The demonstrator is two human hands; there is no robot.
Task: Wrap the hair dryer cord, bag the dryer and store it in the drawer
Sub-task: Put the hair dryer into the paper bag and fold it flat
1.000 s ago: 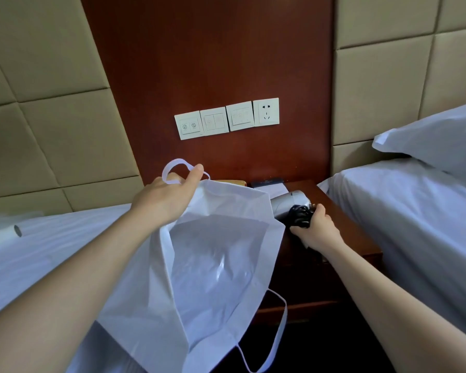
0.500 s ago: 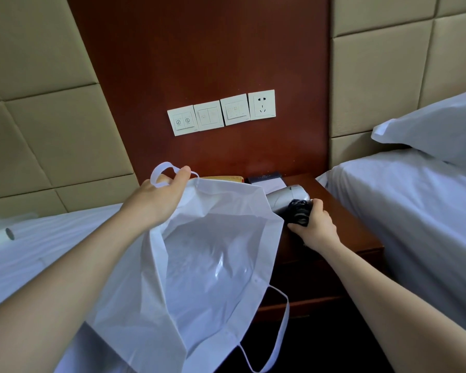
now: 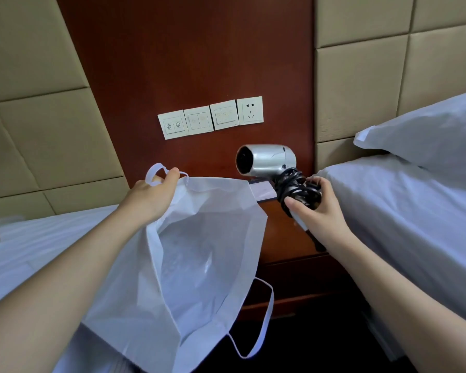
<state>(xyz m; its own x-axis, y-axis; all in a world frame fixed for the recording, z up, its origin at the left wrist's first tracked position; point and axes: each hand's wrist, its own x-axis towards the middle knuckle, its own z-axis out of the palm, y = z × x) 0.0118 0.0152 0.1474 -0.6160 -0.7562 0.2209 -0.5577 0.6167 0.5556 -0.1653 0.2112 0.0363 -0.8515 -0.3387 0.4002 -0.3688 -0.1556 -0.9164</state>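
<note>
Our left hand [image 3: 151,196] pinches the bag [image 3: 199,254] rim so the mouth gapes. Right hand [image 3: 316,211] grips the dryer [image 3: 267,159] over its wrapped cord [image 3: 296,185], nozzle toward the opening.

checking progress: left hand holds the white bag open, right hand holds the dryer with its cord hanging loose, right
Not quite. The head view shows the cord wound in a bundle round the handle of the dryer, not hanging loose. The left hand does hold the white bag open, and the right hand holds the dryer.
</note>
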